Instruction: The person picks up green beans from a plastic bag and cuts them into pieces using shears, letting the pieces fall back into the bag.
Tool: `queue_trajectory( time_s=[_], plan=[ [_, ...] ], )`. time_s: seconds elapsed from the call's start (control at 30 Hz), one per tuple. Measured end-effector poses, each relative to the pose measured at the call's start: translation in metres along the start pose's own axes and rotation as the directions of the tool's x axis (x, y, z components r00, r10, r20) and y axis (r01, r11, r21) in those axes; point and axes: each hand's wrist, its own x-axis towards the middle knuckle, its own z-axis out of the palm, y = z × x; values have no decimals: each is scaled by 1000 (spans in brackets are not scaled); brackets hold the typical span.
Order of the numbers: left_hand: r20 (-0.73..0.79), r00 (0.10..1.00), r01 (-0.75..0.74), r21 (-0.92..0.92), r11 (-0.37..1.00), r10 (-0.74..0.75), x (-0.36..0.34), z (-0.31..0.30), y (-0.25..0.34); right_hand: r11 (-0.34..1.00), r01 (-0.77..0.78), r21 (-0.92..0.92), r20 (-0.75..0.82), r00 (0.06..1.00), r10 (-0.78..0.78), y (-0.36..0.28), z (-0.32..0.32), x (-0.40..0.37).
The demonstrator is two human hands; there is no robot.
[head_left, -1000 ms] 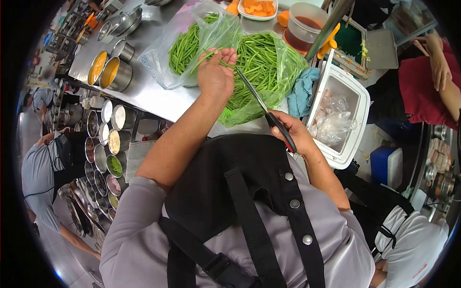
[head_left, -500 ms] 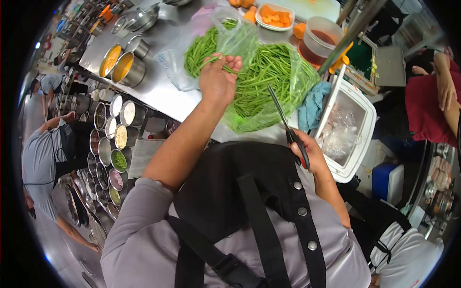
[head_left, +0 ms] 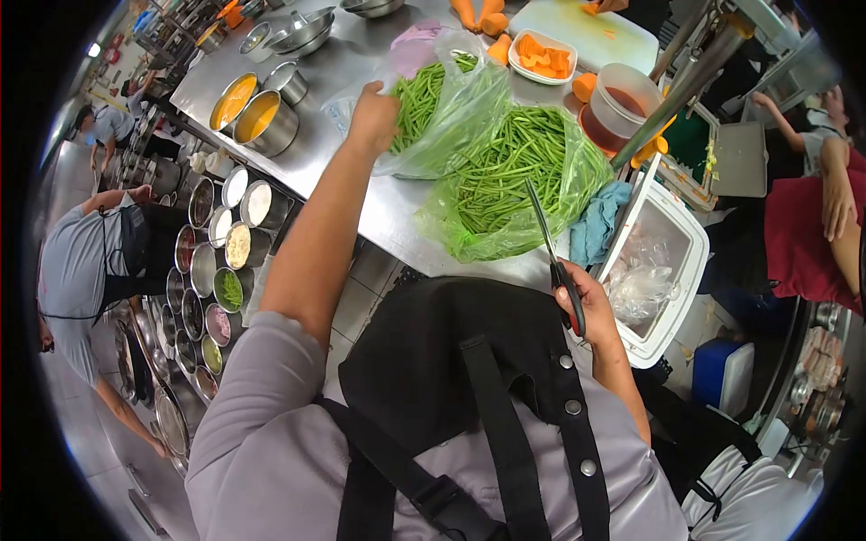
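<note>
My left hand [head_left: 373, 120] is closed at the left edge of a clear plastic bag [head_left: 469, 99], its fingers curled in against the plastic and partly hidden. Green beans [head_left: 418, 104] show through that bag's mouth. Beside it on the right, a second pile of green beans [head_left: 514, 167] fills an open, greenish plastic bag [head_left: 465, 245] near the table's front edge. My right hand [head_left: 588, 302] grips a pair of scissors [head_left: 546, 230] by its black and red handles. The blades point up over the right side of the second bag.
Right of the metal table [head_left: 397, 216] stands an open white cooler [head_left: 667, 338] with bagged contents. A blue cloth [head_left: 597, 221] hangs by it. Sauce pots [head_left: 275, 140] and ingredient tins [head_left: 221, 284] are left. Cut orange pieces [head_left: 544, 59] lie behind. Other people work on both sides.
My left hand has left the beans, where it held some palm up, and moved to the bag's left edge. The left bag's plastic has shifted right over the beans. The scissors stay in my right hand.
</note>
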Motion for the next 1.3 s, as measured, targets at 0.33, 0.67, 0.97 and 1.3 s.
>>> queue_trajectory(
  time_s=[0.33,0.67,0.97,1.3],
  plan=[
    [724,682,-452,299,841,109,-142,69,-70,997,-62,42,-54,996,65,6,0,-9],
    [93,880,-376,738,561,467,-40,-22,-36,999,-40,-5,-42,998,39,12,0,-10],
    [442,713,-625,751,210,544,6,-20,-50,998,-66,-4,11,998,66,6,-1,-6],
    [10,931,-362,-73,929,364,-8,-9,13,997,-72,17,-78,994,73,8,-7,-14]
  ],
)
